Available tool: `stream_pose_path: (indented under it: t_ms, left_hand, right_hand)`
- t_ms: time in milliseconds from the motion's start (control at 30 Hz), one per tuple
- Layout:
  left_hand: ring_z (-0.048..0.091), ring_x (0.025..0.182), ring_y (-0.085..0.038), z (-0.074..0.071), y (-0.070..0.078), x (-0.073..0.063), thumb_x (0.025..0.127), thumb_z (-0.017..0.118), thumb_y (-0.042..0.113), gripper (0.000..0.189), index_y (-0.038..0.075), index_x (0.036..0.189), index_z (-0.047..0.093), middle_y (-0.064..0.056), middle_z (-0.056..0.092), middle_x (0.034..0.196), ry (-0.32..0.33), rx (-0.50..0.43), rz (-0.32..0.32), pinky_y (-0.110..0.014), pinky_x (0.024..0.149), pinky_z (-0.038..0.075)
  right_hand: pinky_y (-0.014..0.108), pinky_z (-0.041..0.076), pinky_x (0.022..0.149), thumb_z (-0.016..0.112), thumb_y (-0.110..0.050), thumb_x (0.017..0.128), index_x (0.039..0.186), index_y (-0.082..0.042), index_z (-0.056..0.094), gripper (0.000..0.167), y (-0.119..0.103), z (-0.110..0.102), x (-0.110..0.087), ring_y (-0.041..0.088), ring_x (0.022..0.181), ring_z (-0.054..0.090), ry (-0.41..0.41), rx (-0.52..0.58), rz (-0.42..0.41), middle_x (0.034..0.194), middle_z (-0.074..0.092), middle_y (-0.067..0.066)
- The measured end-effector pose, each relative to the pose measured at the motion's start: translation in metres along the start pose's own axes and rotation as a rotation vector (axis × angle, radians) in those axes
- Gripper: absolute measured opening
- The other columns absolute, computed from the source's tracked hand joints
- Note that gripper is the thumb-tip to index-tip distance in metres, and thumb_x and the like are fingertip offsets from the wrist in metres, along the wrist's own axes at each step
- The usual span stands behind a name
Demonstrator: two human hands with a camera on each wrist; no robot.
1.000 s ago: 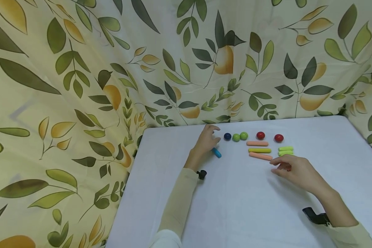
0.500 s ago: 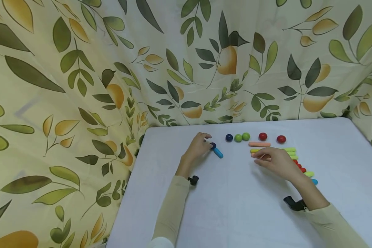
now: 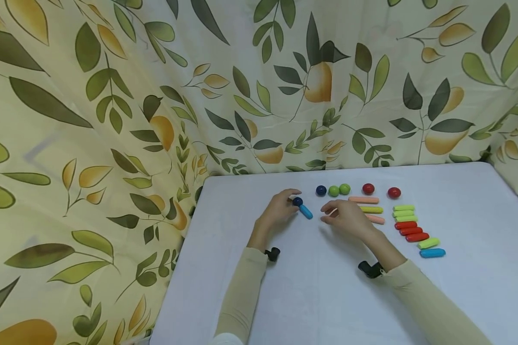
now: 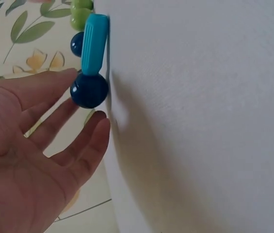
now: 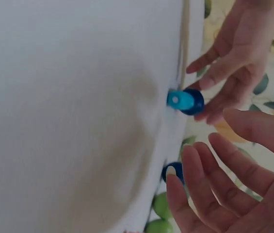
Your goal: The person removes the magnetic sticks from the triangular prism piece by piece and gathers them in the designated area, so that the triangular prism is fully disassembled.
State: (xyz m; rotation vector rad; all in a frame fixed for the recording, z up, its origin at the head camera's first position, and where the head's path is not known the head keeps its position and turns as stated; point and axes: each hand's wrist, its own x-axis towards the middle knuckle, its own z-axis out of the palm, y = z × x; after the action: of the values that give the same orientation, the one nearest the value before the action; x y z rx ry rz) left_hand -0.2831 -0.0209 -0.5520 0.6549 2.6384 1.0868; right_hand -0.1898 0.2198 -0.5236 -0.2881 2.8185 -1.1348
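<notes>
My left hand (image 3: 278, 209) is beside a dark blue ball (image 4: 89, 90), its thumb tip close to the ball and its relaxed fingers curving below with a gap. A blue stick (image 3: 305, 212) lies end-on against that ball on the table. To the right, my right hand (image 3: 346, 218) hovers over the table with loosely bent fingers and nothing between them. It partly covers a yellow stick (image 3: 373, 210) and two salmon sticks, the upper (image 3: 364, 200) and the lower (image 3: 375, 219). In the right wrist view the thumb and fingers (image 5: 233, 179) are spread apart.
Along the back stand another dark blue ball (image 3: 321, 190), two green balls (image 3: 339, 190) and two red balls (image 3: 381, 190). At right, several light green sticks (image 3: 404, 213), red sticks (image 3: 411, 231) and a blue stick (image 3: 432, 253) form a slanting row. A patterned curtain (image 3: 259, 96) hangs behind the white table (image 3: 311, 297).
My right hand has moved left from the light green sticks, uncovering the row there. My left hand has drawn back slightly, and the dark blue ball now shows at the blue stick's end.
</notes>
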Motion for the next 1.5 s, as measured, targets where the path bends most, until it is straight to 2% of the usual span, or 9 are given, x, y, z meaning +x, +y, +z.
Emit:
stream_pose_path:
  t_ms: [167,300,533,700,933,1167,1267,1400,1500]
  left_hand:
    - [0.066,0.115,-0.014,0.003,-0.002,-0.001,0.099,0.072,0.009,0.048,0.023,0.143,0.062,0.0,0.065,0.141,-0.001,-0.001,0.015,-0.026,0.097,0.053]
    - [0.067,0.113,-0.013,0.004,-0.003,-0.003,0.098,0.072,0.006,0.048,0.02,0.143,0.062,-0.002,0.063,0.142,0.009,0.02,0.038,-0.023,0.096,0.052]
    - [0.066,0.107,-0.015,0.003,-0.01,-0.009,0.092,0.079,0.003,0.05,0.016,0.138,0.066,-0.003,0.068,0.123,0.023,0.022,0.086,-0.024,0.095,0.052]
    - [0.064,0.103,-0.013,0.004,-0.013,-0.015,0.088,0.083,0.005,0.052,0.017,0.136,0.066,0.0,0.068,0.115,0.011,-0.01,0.068,-0.024,0.092,0.053]
    - [0.067,0.1,-0.008,0.009,-0.012,-0.026,0.087,0.084,0.003,0.057,0.015,0.139,0.063,-0.001,0.071,0.117,-0.02,-0.175,0.07,-0.024,0.088,0.055]
    - [0.067,0.104,-0.009,0.009,-0.01,-0.033,0.085,0.085,-0.002,0.06,0.013,0.138,0.064,-0.004,0.071,0.118,0.005,-0.188,0.052,-0.023,0.089,0.055]
    - [0.068,0.107,-0.012,0.008,-0.01,-0.035,0.084,0.084,-0.004,0.059,0.013,0.137,0.065,-0.005,0.071,0.119,0.01,-0.187,0.051,-0.024,0.091,0.055]
    - [0.068,0.109,-0.013,0.008,-0.01,-0.037,0.085,0.084,-0.002,0.057,0.015,0.136,0.065,-0.005,0.071,0.119,0.001,-0.189,0.048,-0.023,0.092,0.055]
    - [0.068,0.108,-0.012,0.008,-0.01,-0.039,0.085,0.086,0.001,0.057,0.015,0.137,0.065,-0.004,0.071,0.119,0.002,-0.203,0.037,-0.023,0.091,0.055]
  right_hand:
    - [0.045,0.06,0.083,0.075,-0.023,0.097,0.121,-0.004,0.073,0.03,0.003,0.016,0.015,0.026,0.097,0.07,-0.014,0.018,0.025,0.108,0.074,0.009]
    - [0.047,0.059,0.086,0.075,-0.021,0.096,0.122,-0.003,0.071,0.032,0.006,0.027,0.022,0.029,0.1,0.07,-0.013,0.018,0.038,0.11,0.074,0.011]
    - [0.048,0.058,0.086,0.076,-0.022,0.094,0.122,-0.002,0.071,0.034,0.003,0.037,0.028,0.03,0.1,0.071,-0.006,0.025,0.012,0.11,0.074,0.013]
    - [0.047,0.058,0.085,0.077,-0.02,0.094,0.119,-0.004,0.073,0.03,0.0,0.041,0.033,0.028,0.098,0.071,-0.029,0.015,0.003,0.106,0.075,0.01]
    - [0.051,0.057,0.084,0.077,-0.014,0.091,0.114,-0.003,0.077,0.026,-0.002,0.041,0.034,0.029,0.095,0.071,-0.033,-0.011,-0.013,0.1,0.076,0.01]
    - [0.041,0.055,0.077,0.077,-0.014,0.092,0.11,-0.005,0.079,0.02,0.002,0.044,0.032,0.022,0.086,0.067,-0.056,0.019,0.019,0.093,0.075,0.005]
    - [0.041,0.053,0.077,0.077,-0.016,0.093,0.108,-0.007,0.08,0.017,0.005,0.045,0.032,0.022,0.087,0.066,-0.055,0.02,0.014,0.092,0.074,0.004]
    - [0.041,0.053,0.079,0.079,-0.02,0.093,0.106,-0.011,0.08,0.016,0.008,0.044,0.03,0.022,0.09,0.067,-0.031,0.035,0.014,0.093,0.075,0.002]
    - [0.037,0.053,0.076,0.079,-0.022,0.094,0.108,-0.012,0.08,0.017,0.01,0.043,0.028,0.019,0.088,0.067,-0.025,0.065,0.012,0.092,0.076,0.001]
